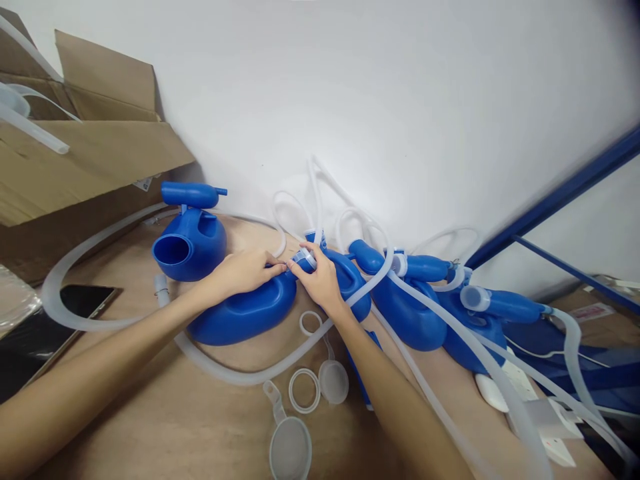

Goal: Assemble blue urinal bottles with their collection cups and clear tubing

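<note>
A blue plastic bottle [245, 312] lies on the wooden table, its neck pointing right. My left hand [253, 269] is closed at the neck, with thumb and fingertips pinched on its left side. From the right, my right hand [319, 275] wraps its thumb and fingers round the bottle's mouth, where a pale ring or cap [304, 259] shows. The hands nearly touch each other. Near my forearms lie a translucent lid with a strap [290, 448], a smaller lid [333, 382] and a clear ring [305, 391].
Another blue bottle [189, 247] stands at the left, by an open cardboard box [95, 160]. More blue bottles [410, 310] and looping clear tubes [260, 377] fill the right. A dark tablet [45, 333] lies at left; blue metal bars [565, 193] rise at right.
</note>
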